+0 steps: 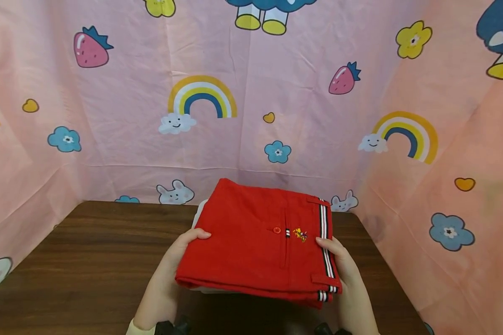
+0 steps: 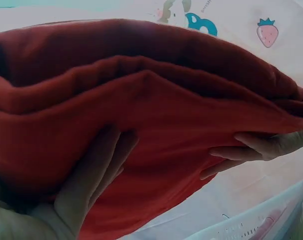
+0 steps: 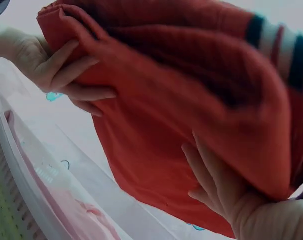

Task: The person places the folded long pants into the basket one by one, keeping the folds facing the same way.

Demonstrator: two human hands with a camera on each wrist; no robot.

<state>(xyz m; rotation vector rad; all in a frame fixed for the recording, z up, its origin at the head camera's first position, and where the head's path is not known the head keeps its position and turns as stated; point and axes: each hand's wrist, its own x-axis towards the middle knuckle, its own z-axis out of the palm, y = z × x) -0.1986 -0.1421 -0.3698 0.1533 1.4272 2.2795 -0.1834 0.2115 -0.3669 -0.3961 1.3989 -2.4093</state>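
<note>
A pair of folded red trousers (image 1: 247,260), with a striped waistband, a buttoned back pocket and a small yellow embroidered figure, is held up level between both hands. My left hand (image 1: 172,260) grips the left edge, thumb on top and fingers underneath. At the waistband edge, my right hand (image 1: 348,270) grips the same way. From below, the left wrist view shows the left fingers (image 2: 99,170) spread under the cloth, and the right wrist view shows the right fingers (image 3: 209,175) there too. Layered folds face both wrist cameras.
Beneath the trousers stands a white plastic basket (image 2: 246,220), mostly hidden in the head view, where a white edge (image 1: 199,211) shows. Pink cloth (image 3: 81,210) lies inside it. A dark wooden table (image 1: 88,260) spreads around, and a pink patterned curtain (image 1: 134,93) encloses the back and sides.
</note>
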